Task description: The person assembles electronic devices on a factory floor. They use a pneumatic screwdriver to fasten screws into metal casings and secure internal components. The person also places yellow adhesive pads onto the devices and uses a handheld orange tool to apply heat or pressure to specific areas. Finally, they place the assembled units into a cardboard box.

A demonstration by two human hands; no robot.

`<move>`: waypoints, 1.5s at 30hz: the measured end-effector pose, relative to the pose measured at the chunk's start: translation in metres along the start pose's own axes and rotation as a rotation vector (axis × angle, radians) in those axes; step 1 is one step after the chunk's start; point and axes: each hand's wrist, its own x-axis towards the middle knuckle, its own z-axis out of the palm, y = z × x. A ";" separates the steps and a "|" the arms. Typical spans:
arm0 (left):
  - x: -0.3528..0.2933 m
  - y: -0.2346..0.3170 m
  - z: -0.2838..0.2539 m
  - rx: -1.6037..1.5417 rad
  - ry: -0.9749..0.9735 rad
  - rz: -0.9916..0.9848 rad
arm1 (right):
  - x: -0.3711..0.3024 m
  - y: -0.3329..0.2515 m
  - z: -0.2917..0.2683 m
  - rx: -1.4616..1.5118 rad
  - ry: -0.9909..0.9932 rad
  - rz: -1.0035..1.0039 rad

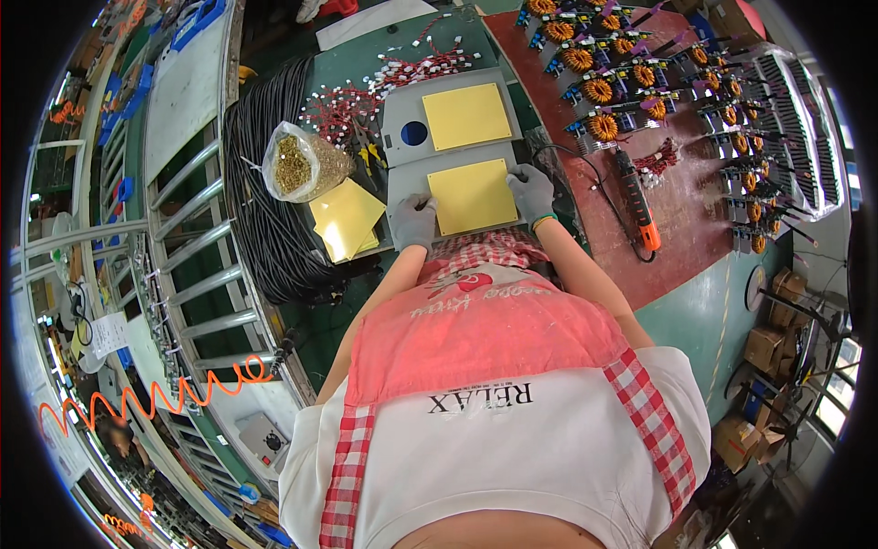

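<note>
One yellow sheet (473,198) on grey panel (406,183); left hand (414,222) pinching left edge; right hand (532,194) pinching right edge

— See the fingertips of the left hand (413,222), toward eleven o'clock?
— Not clearly; curled too tightly to tell pinching from resting. Can't see under the right hand (533,194) either, between one and two, hiding part of the lower yellow plate (471,197).
— Recognise the bits in the plastic bag (297,169), at ten?
— Too small to tell apart.
— And at eight?
— Can't identify the dark clutter (128,457); too blurred.
— Toward half past eleven?
— Can't name the red object (342,7), cut off by the top edge.
</note>
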 end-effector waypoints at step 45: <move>-0.012 0.029 -0.061 -0.600 -0.059 0.101 | 0.073 -0.091 -0.212 0.216 0.419 -0.485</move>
